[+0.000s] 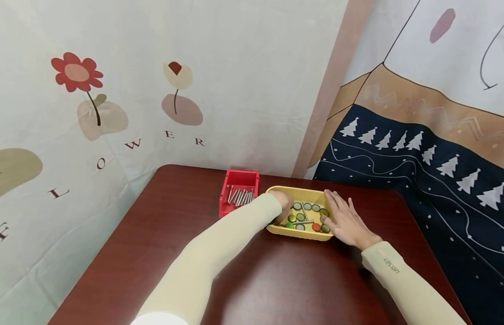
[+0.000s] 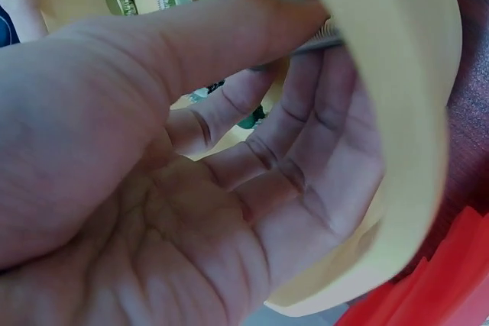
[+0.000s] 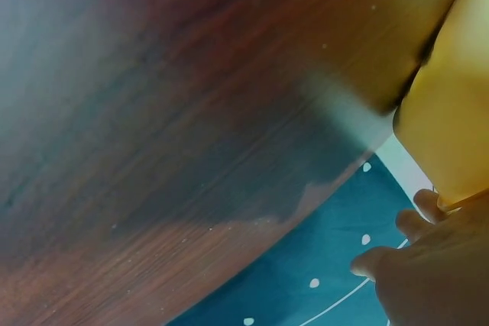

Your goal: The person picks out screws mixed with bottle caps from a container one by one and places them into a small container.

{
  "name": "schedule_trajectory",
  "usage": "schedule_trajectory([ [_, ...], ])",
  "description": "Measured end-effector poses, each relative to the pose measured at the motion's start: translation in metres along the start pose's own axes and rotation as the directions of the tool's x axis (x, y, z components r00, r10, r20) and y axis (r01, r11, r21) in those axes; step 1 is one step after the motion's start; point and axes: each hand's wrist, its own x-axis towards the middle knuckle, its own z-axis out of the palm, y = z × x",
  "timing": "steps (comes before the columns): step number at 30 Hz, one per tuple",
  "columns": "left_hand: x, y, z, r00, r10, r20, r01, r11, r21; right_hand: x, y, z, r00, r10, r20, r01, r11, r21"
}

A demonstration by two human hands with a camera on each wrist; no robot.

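A yellow bin (image 1: 302, 235) on the table holds several bottle caps (image 1: 316, 227) and a few long bolts (image 1: 304, 212). My left hand (image 1: 282, 208) reaches down into its left end. In the left wrist view, the thumb and fingers pinch a threaded bolt (image 2: 325, 34), mostly hidden behind the thumb and the bin's wall. My right hand (image 1: 348, 223) rests over the bin's right rim with fingers straight, the thumb over the inside. Part of that hand (image 3: 435, 265) shows beside the yellow wall in the right wrist view.
A red bin (image 1: 238, 175) with several long bolts (image 1: 241, 197) stands just left of the yellow one, near the table's back edge. The dark brown table (image 1: 276, 280) runs up to a printed cloth backdrop (image 1: 252, 90).
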Motion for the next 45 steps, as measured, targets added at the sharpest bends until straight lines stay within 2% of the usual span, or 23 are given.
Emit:
schedule_trajectory([
  [2, -0.027, 0.003, -0.013, 1.0, 0.007, 0.014, -0.007, 1.0, -0.003, 0.001, 0.0, -0.001, 1.0, -0.003, -0.001, 0.003, 1.0, -0.003],
  [5, -0.052, 0.007, -0.024, 0.999, 0.001, 0.048, 0.0, 1.0, -0.016, 0.002, 0.0, -0.001, 1.0, 0.003, 0.01, -0.003, 1.0, 0.005],
  [8, -0.056, 0.01, -0.028, 0.997, 0.0, 0.079, 0.0, 1.0, -0.005, 0.0, 0.001, 0.001, 1.0, 0.012, 0.018, -0.012, 1.0, 0.011],
  [13, -0.06, 0.012, -0.033, 0.996, -0.026, 0.084, 0.027, 0.999, -0.017, -0.002, 0.001, 0.001, 1.0, 0.013, 0.008, -0.013, 1.0, 0.008],
  [17, -0.056, 0.011, -0.032, 0.997, -0.047, 0.064, 0.05, 0.998, -0.042, 0.0, 0.0, 0.002, 1.0, 0.005, 0.0, -0.005, 1.0, 0.013],
  [24, -0.035, 0.002, -0.019, 0.999, 0.04, 0.0, -0.039, 0.989, -0.146, 0.0, 0.0, 0.004, 1.0, 0.01, 0.014, -0.011, 1.0, 0.021],
  [30, -0.031, -0.007, -0.02, 0.997, 0.06, -0.044, -0.07, 0.958, -0.278, 0.001, 0.001, 0.001, 1.0, 0.017, 0.011, -0.017, 0.999, 0.039],
  [34, -0.038, -0.015, -0.019, 0.997, 0.058, -0.054, -0.073, 0.939, -0.337, 0.002, 0.0, 0.001, 1.0, 0.01, 0.006, -0.01, 1.0, 0.029],
  [40, -0.046, -0.028, -0.017, 0.995, 0.03, -0.094, -0.069, 0.896, -0.439, 0.001, -0.001, 0.001, 1.0, 0.019, 0.011, -0.019, 0.999, 0.026],
  [45, -0.051, -0.039, -0.014, 0.991, 0.022, -0.135, -0.084, 0.876, -0.475, -0.001, -0.001, 0.002, 1.0, 0.024, 0.009, -0.025, 0.999, 0.028],
])
